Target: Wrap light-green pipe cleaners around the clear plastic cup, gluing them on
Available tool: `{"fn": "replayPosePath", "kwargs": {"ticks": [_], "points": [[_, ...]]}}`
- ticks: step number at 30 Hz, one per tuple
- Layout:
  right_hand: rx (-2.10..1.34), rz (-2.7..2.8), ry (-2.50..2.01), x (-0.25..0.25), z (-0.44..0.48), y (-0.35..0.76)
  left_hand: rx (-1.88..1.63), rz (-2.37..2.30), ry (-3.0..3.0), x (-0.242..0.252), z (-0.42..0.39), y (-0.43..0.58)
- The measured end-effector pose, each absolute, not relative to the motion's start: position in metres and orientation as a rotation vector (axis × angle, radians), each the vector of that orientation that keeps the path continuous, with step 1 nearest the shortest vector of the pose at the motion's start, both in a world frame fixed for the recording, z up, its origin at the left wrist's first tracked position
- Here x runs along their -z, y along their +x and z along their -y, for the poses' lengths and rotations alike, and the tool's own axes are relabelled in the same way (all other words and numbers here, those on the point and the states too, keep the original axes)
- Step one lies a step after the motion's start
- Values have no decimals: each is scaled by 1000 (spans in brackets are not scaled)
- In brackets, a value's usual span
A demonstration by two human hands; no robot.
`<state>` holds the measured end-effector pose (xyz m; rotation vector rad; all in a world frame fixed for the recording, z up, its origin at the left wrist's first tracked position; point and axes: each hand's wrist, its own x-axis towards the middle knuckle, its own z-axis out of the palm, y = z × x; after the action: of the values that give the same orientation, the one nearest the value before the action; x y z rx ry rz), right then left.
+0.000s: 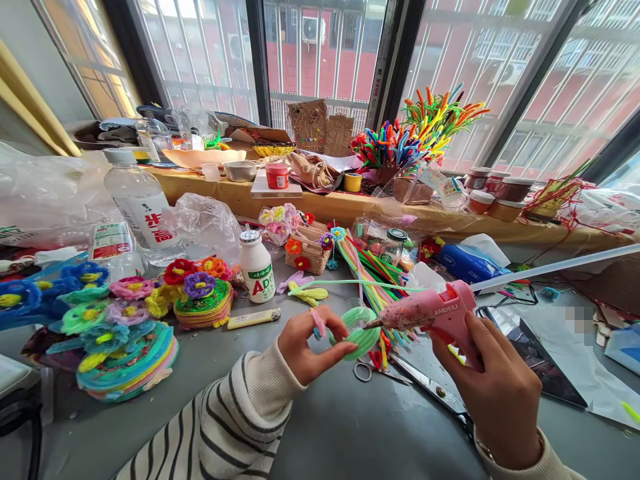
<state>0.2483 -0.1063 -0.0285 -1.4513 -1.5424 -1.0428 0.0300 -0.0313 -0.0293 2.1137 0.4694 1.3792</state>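
Note:
My left hand (315, 343) pinches the edge of a pale green coil of pipe cleaner (363, 343), one loose end of which stretches away to the left. Wrapped round a pink hot glue gun (425, 310), my right hand (493, 387) keeps it level, and a long clear glue stick (560, 267) pokes out of its back. The gun's dark nozzle is at the coil, near my left fingertips; whether it touches cannot be made out. Something pink and blue is round a left finger. Below the coil lie small scissors (363, 371) and larger shears (435, 390).
Pipe cleaner flower pots (127, 363) stand at the left by a water bottle (140, 207) and a white drink bottle (257, 267). Loose pipe cleaners (367, 267) lie behind my hands. A blue tissue pack (470, 260) is at the right. The windowsill ledge (310, 200) holds jars and bundles.

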Motion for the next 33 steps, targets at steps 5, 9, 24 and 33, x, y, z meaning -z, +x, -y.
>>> {"fn": "replayPosePath", "kwargs": {"ticks": [5, 9, 24, 33], "points": [[1037, 1559, -1445, 28, 107, 249, -1378, -497, 2117, 29, 31, 30], [1012, 1565, -1442, 28, 108, 249, -1371, -497, 2120, 28, 32, 30], [1037, 1535, -1435, 27, 109, 250, -1382, -477, 2130, 27, 32, 30], [1041, 1520, -1437, 28, 108, 252, -1347, -511, 2170, 25, 32, 29]]}}
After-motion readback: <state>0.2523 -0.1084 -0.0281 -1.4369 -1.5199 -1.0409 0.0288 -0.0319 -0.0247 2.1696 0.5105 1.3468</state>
